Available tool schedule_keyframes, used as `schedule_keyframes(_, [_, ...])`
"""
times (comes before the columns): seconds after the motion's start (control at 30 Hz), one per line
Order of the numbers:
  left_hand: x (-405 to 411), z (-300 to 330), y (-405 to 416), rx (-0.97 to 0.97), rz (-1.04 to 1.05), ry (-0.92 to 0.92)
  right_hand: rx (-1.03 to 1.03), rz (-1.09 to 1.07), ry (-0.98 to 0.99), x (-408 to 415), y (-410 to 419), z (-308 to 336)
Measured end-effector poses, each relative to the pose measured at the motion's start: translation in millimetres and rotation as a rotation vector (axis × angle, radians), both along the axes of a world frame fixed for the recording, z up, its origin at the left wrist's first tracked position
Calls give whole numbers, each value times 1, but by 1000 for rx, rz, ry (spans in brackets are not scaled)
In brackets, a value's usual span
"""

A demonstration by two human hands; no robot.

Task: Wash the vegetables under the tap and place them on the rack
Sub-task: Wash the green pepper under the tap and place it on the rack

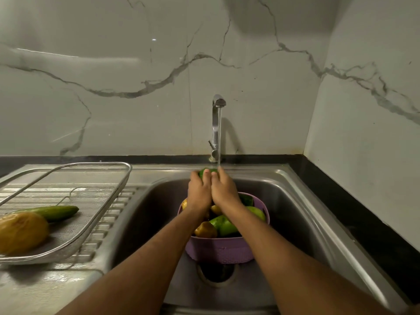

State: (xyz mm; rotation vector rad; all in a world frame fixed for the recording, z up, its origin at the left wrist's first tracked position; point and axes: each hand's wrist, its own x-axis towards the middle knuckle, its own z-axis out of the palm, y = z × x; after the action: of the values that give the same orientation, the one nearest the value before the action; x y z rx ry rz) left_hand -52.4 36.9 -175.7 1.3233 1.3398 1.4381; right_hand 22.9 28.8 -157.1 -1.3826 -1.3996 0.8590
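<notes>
Green vegetable (205,172) is in the grip of both hands, left hand (199,193) and right hand (223,192) curled around it, under the running tap (218,103). Left of the grip, two washed pieces lie on the rack (109,201). Below the grip, the purple basket (221,252) holds several unwashed ones, so I judge much remains.

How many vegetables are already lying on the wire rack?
2. A green cucumber lies across the rack, and a yellow-brown vegetable sits touching it at the near left. The frame's left edge may hide more.
</notes>
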Motion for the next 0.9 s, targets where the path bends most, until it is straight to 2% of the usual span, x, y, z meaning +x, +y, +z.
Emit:
schedule_keyframes(0.07, [-1,2,0,-106,-27,-84,28,-33,-79,-2,1,-7])
schedule_keyframes(0.13, [-1,5,-3,-64,-56,-49,48,-73,-22,-2,4,-8])
schedule_keyframes(0.23, [-2,8,-9,118,-128,69,-5,-123,261,3,10,0])
schedule_keyframes(0.3, [-2,3,-6,170,-152,168,-93,-126,433,12,12,5])
schedule_keyframes(0.4, [-2,-3,-6,219,-82,206,-183,-53,537,14,5,9])
schedule_keyframes(0.47, [1,-3,-6,180,-69,90,-93,-51,339,7,3,8])
schedule_keyframes(0.57, [5,2,0,-84,-21,-135,116,-70,-143,2,2,-5])
schedule_keyframes(0.63, [1,2,4,-197,-44,-171,118,-91,-187,2,1,-6])
schedule_keyframes(0.67, [-1,2,4,-179,-61,-122,120,-97,-143,3,2,-6])
schedule_keyframes(0.73, [-2,7,-4,-18,-92,-9,93,-109,60,3,2,-2])
schedule_keyframes(0.83, [-2,2,-5,212,-113,193,-88,-108,447,9,8,5])
schedule_keyframes(0.9, [-1,-2,-4,250,-66,228,-195,-76,557,11,9,5])
